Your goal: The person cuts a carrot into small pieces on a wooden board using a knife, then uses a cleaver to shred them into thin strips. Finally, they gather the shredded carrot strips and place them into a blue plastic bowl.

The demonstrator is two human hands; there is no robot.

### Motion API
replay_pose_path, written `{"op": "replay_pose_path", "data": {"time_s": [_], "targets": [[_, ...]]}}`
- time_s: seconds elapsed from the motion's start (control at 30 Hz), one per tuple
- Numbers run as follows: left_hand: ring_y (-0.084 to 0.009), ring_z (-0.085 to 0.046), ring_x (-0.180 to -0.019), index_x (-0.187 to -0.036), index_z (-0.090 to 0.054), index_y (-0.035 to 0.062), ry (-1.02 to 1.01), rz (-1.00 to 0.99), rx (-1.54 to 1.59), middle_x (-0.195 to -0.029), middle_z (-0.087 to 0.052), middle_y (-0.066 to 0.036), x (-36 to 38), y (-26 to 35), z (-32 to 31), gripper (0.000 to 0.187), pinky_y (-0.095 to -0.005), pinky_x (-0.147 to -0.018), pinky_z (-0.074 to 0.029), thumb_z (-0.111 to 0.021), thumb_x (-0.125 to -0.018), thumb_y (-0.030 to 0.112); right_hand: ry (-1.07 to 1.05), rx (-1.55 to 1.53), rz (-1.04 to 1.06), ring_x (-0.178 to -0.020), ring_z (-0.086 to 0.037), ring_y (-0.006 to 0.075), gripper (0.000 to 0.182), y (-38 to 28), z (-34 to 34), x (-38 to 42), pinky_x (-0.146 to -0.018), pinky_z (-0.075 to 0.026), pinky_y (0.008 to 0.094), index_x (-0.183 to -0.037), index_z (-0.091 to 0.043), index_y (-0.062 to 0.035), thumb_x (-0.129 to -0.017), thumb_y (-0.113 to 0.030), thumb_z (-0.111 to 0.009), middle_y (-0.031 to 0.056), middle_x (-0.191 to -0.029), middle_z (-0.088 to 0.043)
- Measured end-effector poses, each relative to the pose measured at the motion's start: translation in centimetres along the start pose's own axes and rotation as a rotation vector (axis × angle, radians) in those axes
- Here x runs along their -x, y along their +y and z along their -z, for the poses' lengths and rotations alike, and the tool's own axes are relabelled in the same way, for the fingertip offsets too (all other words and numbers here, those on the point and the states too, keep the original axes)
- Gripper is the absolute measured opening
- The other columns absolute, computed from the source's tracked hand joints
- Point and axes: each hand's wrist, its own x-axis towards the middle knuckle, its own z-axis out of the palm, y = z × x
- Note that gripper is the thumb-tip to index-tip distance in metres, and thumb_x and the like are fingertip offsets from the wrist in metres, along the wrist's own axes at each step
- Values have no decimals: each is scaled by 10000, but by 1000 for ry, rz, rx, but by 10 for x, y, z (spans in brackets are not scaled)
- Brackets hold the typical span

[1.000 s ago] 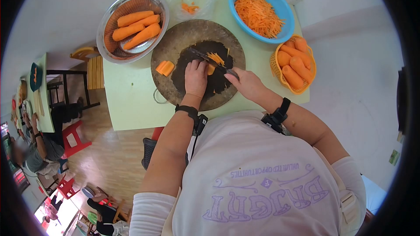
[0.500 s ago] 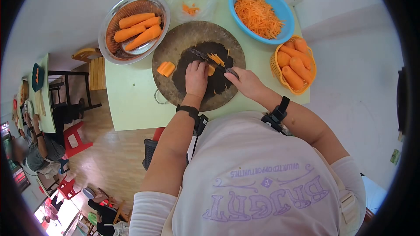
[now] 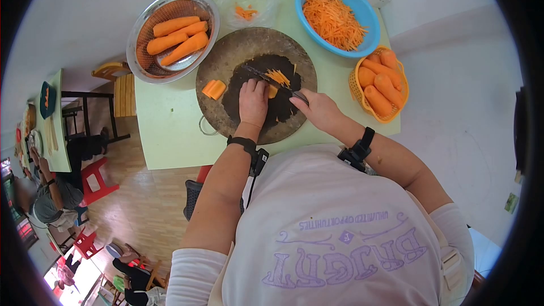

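Observation:
My right hand (image 3: 318, 109) is wrapped round the handle of a dark-bladed knife (image 3: 262, 75), whose blade points to the upper left across a round cutting board (image 3: 212, 62). Curled fingers of my left hand (image 3: 253, 101) press on a piece of carrot (image 3: 272, 91) right beside the blade. Just past the blade lies a small heap of carrot shreds (image 3: 278, 77). Several cut carrot chunks (image 3: 213, 89) rest together on the board's left side. The dark middle of the board is wet or stained.
Whole peeled carrots (image 3: 180, 41) lie in a metal bowl (image 3: 134, 51) at the upper left. A blue basin (image 3: 300, 8) of shredded carrot and a yellow basket (image 3: 355, 84) of carrots stand to the right. Behind the board is a plastic bag (image 3: 266, 8) with carrot bits. Other people sit far left.
The knife blade has shifted slightly and shows more clearly beside my left fingers. Both hands stay nearly in place, and the shreds sit almost where they were.

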Motion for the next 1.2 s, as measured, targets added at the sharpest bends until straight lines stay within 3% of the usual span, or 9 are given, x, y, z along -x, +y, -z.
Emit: {"op": "replay_pose_path", "data": {"time_s": [1.2], "targets": [[-319,-586,-879,-880,-622,58,10,44,31,-913,-577,-109,2,-2,-2,70,-412,-752,-497,-667,-831,81,8,-20,30,-787,-645,409,432,1,-3,-1,-699,-504,480,-988,-609,-38,-977,-458,-511,206,-809,-667]]}}
